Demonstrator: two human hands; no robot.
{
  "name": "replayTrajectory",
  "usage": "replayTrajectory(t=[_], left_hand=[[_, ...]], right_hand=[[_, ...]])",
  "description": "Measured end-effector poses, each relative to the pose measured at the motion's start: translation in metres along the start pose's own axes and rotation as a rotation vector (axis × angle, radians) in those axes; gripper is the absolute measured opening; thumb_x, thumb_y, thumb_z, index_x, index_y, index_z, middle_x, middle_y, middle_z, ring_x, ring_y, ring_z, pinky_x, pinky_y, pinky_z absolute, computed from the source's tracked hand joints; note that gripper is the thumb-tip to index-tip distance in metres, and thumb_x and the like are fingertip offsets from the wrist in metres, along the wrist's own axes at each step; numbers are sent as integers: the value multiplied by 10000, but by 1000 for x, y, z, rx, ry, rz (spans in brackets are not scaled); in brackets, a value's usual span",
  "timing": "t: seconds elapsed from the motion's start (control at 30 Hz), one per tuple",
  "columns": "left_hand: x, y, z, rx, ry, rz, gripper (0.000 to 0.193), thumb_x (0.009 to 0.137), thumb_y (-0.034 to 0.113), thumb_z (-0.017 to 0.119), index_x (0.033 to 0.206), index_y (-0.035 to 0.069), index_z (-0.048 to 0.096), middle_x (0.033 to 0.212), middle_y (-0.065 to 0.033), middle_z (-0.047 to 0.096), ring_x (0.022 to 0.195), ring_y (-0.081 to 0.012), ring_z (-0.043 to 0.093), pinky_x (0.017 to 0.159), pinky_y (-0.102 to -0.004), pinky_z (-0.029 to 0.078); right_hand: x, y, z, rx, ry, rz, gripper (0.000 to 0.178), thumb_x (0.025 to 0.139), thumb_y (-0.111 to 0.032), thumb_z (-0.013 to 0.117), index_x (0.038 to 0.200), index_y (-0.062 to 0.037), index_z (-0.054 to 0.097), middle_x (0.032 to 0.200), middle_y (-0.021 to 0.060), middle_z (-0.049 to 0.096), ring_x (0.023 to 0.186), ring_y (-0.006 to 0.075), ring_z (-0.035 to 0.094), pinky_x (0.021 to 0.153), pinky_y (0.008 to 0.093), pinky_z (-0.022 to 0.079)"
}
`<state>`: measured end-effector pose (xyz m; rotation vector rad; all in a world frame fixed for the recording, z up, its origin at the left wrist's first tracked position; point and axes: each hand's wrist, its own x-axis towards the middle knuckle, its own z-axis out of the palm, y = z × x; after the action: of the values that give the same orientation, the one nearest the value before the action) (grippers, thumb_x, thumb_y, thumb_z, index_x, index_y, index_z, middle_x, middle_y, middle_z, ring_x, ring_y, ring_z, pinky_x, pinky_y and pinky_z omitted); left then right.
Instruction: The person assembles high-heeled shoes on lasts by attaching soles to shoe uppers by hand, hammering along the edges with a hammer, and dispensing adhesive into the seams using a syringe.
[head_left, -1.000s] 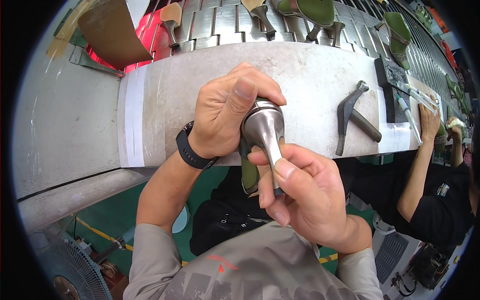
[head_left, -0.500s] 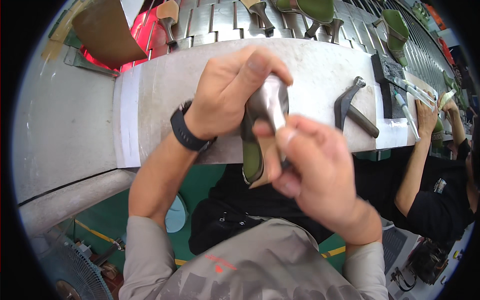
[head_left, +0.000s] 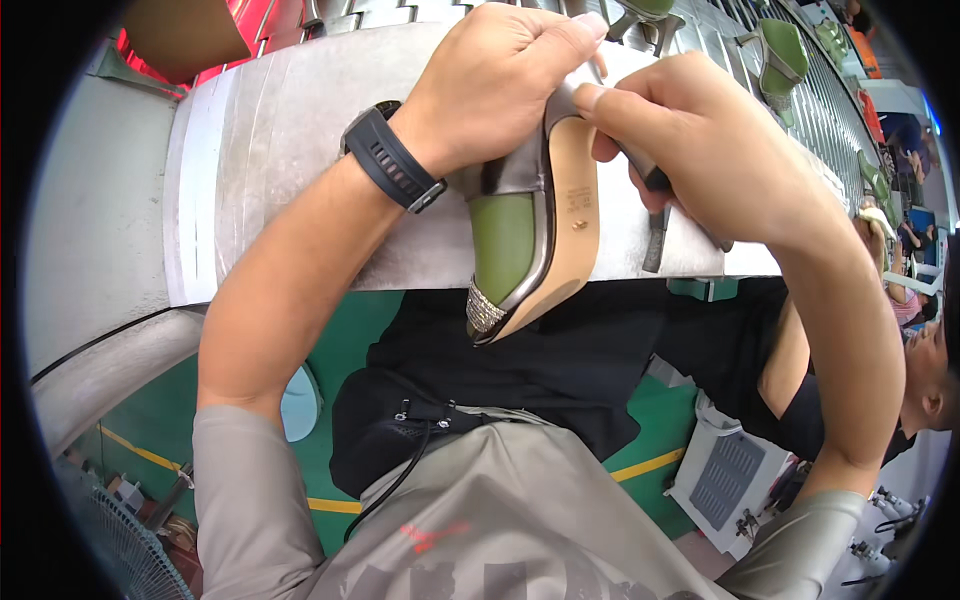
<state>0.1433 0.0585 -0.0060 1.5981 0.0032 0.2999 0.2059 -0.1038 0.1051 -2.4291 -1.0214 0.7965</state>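
A high-heeled shoe (head_left: 573,215) hangs toe-down at the bench's near edge, its tan sole turned to the right. It has a green inside, a metallic upper and a glittering toe band. My left hand (head_left: 500,85) is closed around its back part; a dark watch is on that wrist. My right hand (head_left: 700,140) pinches the shoe by its heel seat, thumb against the sole's upper end. Beneath its fingers the slim heel juts out with a black tip (head_left: 655,180). A hammer (head_left: 655,240) lies on the bench just under my right hand, partly covered by it.
The pale bench (head_left: 290,170) runs across in front of me. Behind it, a slatted metal conveyor carries more green shoes (head_left: 783,65). At the right sits a co-worker in black (head_left: 715,335). A fan (head_left: 125,540) stands at lower left, and a light blue round object (head_left: 300,403) is below the bench.
The shoe has turned so its sole faces right and its toe band shows. My right hand has moved up and right to the heel seat. The whole view has shifted.
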Motion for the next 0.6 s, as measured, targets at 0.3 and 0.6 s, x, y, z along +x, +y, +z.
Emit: replayTrajectory(t=[0.3,0.6], left_hand=[[2,21,9,141,17,-43,455,1097,322,573,888,-55,719,701,-95,686,662,-112,606,602,-320,486],[0,13,1,77,-64,12,348,1030,252,653,933,-68,750,748,-62,713,692,-85,607,623,-292,499]], right_hand=[[8,15,5,-38,56,15,480,1030,-383,608,790,23,700,531,24,550,461,78,514,454,263,361],[6,72,38,553,174,-218,295,985,-266,704,1102,2,744,856,43,695,793,104,679,729,252,558]])
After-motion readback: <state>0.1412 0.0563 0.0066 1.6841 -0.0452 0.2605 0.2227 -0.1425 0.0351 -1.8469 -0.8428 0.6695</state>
